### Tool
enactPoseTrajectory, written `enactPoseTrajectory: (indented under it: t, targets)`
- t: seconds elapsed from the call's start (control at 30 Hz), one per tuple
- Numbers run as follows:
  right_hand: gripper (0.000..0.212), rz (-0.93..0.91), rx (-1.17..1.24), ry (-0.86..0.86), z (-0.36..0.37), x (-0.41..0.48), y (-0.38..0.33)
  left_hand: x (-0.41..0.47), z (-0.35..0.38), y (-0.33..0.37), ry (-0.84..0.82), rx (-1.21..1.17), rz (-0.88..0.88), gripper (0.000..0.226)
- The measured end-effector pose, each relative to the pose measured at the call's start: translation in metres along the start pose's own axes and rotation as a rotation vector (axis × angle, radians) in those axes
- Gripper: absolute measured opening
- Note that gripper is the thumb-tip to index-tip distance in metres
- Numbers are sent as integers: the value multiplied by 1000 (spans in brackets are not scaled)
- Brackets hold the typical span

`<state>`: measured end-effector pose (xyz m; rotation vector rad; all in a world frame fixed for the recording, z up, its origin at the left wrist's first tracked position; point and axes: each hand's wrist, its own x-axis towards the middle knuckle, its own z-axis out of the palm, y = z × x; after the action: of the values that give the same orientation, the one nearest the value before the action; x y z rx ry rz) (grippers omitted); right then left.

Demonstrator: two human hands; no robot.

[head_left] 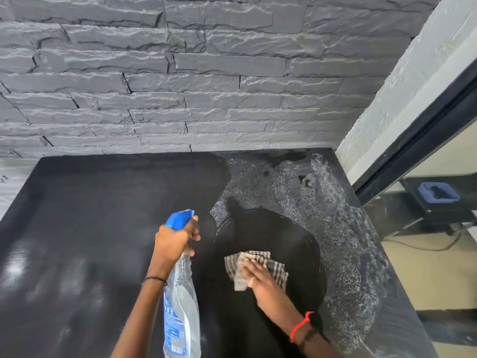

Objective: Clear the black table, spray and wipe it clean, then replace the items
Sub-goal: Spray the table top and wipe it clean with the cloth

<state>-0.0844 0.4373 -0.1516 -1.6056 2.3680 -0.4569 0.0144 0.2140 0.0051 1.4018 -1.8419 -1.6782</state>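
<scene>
Pressing cloth (pixel 254 267) under right hand (pixel 260 282) — left hand (pixel 174 240) gripping spray bottle (pixel 180 293).

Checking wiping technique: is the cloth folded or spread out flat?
Folded: the checked cloth shows overlapping layers under the right hand.

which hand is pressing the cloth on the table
The right hand, the one with the red string at its wrist, lies flat on the striped cloth on the black table. The left hand grips the spray bottle instead.
</scene>
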Motion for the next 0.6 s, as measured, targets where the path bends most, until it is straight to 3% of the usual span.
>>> enactPoseTrajectory:
  t: [0.13, 0.27, 0.43, 0.6]
  targets:
    - [66, 107, 52, -27, -23, 5, 67, 4, -7, 1, 34, -2, -6, 32]
    - [59, 202, -25, 12, -42, 75, 102, 3, -13, -2, 72, -11, -14, 34]
    - [62, 107, 7, 34, -30, 154, 46, 2, -20, -10, 128, -43, -44, 33]
    - [60, -153, 16, -20, 7, 137, -20, 0, -26, -14, 177, -47, -52, 34]
